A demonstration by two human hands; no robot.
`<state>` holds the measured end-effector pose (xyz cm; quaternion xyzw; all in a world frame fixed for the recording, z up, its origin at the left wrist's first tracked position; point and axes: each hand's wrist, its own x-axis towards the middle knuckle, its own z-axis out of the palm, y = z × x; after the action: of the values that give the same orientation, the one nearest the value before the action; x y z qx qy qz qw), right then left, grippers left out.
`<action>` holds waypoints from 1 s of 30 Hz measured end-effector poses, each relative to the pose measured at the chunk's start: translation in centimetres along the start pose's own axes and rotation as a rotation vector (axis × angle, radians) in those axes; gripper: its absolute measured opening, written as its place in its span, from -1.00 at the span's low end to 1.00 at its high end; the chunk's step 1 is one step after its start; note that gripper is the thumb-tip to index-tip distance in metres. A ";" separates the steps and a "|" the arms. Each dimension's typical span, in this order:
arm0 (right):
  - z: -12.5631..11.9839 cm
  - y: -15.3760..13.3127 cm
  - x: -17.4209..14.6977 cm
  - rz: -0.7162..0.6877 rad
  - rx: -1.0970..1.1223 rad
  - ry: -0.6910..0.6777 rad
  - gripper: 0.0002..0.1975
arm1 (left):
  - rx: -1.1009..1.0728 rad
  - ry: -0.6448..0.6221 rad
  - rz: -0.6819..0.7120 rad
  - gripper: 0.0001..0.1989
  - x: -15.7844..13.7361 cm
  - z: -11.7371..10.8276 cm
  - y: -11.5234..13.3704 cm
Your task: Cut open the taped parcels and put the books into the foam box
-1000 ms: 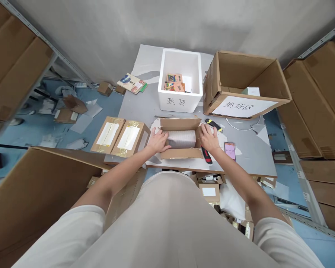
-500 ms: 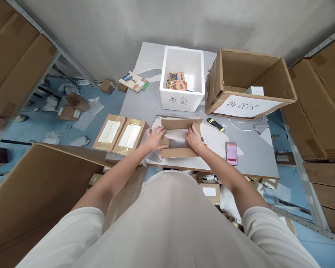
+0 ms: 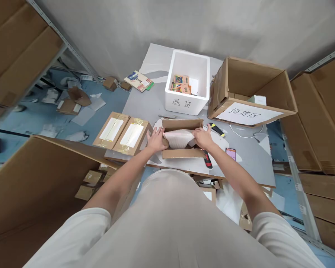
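A small open cardboard box (image 3: 184,153) lies on the table in front of me, its long flaps raised. Inside it, a bundle in whitish translucent wrap (image 3: 180,139) bulges upward; what the wrap covers is hidden. My left hand (image 3: 156,140) is closed around the box's left end, thumb at the inner flap. At the right end, my right hand (image 3: 203,138) has its fingers bent over the edge against the bundle. A red-and-black box cutter (image 3: 208,160) lies beside the box below my right hand, and a yellow-and-black cutter (image 3: 217,129) lies beyond it.
Two taped boxes with white labels (image 3: 131,136) stand left. Behind are a white foam bin (image 3: 187,103) holding colourful packs and a large carton (image 3: 249,112) with handwriting. A phone (image 3: 230,153) lies right. A big open carton (image 3: 41,178) stands lower left.
The wrapped bundle now bulges higher in the box. My right hand has shifted outward to the right end, uncovering the red cutter. The camera view has tilted slightly.
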<state>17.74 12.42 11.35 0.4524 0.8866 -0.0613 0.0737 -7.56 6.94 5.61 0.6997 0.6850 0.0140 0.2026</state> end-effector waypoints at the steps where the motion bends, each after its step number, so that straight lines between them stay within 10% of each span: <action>1: -1.3 0.2 -0.5 0.008 0.013 0.002 -0.69 | -0.020 0.001 0.001 0.03 0.1 0.2 0.0; 5: -7.4 1.4 -2.6 0.049 0.004 0.012 -0.80 | -0.230 0.049 0.040 -0.04 -0.1 -0.7 -1.1; 10: -13.3 1.8 -3.9 -0.004 -0.041 0.067 -0.86 | -0.528 0.479 0.216 -0.26 -1.6 -8.6 -0.7; 17: -18.5 -1.6 -2.7 -0.159 0.079 0.255 -0.77 | -0.212 0.180 0.394 -0.59 -2.3 -15.8 8.5; 24: -10.8 -0.3 -5.1 0.192 0.942 0.885 -0.56 | -1.076 0.303 0.124 -0.55 -2.0 -11.3 3.4; 30: -4.3 -4.5 -1.6 0.084 1.572 0.394 -0.45 | -1.290 0.206 0.064 -0.49 -2.9 -9.2 3.2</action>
<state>14.73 9.29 16.02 0.4075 0.5635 -0.5825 -0.4210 -7.46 6.63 15.80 0.4530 0.5338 0.4952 0.5144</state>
